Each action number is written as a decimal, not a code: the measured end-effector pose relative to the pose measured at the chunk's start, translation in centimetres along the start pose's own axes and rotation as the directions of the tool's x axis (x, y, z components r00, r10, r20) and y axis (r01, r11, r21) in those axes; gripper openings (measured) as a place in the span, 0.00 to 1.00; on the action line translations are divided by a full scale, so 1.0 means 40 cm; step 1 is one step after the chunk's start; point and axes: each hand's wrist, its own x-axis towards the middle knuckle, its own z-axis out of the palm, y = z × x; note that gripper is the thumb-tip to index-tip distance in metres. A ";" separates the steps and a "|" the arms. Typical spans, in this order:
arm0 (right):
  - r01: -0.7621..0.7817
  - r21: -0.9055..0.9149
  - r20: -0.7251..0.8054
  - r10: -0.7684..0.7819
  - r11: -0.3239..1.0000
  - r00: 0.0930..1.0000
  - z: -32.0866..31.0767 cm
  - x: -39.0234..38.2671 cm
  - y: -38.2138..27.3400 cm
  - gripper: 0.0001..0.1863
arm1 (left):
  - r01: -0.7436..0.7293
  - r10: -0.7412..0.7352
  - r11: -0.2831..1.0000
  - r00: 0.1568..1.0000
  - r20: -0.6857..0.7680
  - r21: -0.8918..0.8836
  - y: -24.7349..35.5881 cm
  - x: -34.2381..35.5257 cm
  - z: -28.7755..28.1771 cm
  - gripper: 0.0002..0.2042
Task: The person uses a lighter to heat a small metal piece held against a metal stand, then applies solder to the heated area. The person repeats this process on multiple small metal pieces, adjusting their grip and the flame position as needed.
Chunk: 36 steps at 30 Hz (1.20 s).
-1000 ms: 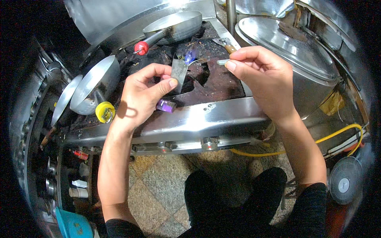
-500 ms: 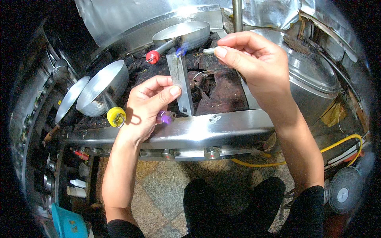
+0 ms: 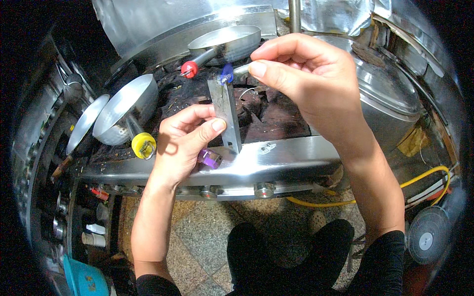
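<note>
**Metal strip held upright at the stove's front edge**

Left hand (image 3: 185, 140) pinches a flat metal strip (image 3: 227, 116) between thumb and curled fingers, gripping its lower left edge. The strip stands upright, lower end at the stove's (image 3: 291, 160) shiny front rim. Right hand (image 3: 301, 74) is closed in a fingertip pinch on a small blue-tipped tool (image 3: 228, 73), its tip touching the strip's top edge. A purple cap-like piece (image 3: 210, 158) lies on the front rim just below the left thumb, beside the strip's foot. Left part of the stove is crowded: a ladle with a yellow handle end (image 3: 143, 145) sits close to the left wrist, another ladle with a red handle end (image 3: 189, 69) lies toward the back edge. A big lidded pot (image 3: 395, 98) fills the right side behind the right wrist. Front rim right of the strip is bare metal. Yellow hose (image 3: 424, 177) runs below the right corner; a fan (image 3: 427, 241) is on the floor.
</note>
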 end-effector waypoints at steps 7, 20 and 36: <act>0.001 0.007 0.000 -0.001 1.000 1.000 0.003 0.004 -0.002 0.09 | -0.109 0.109 0.994 0.993 -0.040 0.009 -0.005 -0.008 -0.009 0.12; -0.011 0.036 0.143 0.006 0.999 0.990 -0.032 0.007 0.010 0.08 | -0.358 0.391 0.902 0.914 -0.107 0.241 -0.037 -0.005 -0.005 0.12; -0.079 0.076 0.217 0.061 0.994 0.974 -0.044 0.008 0.018 0.08 | -0.323 0.370 0.892 0.924 -0.099 0.317 -0.034 -0.011 -0.001 0.12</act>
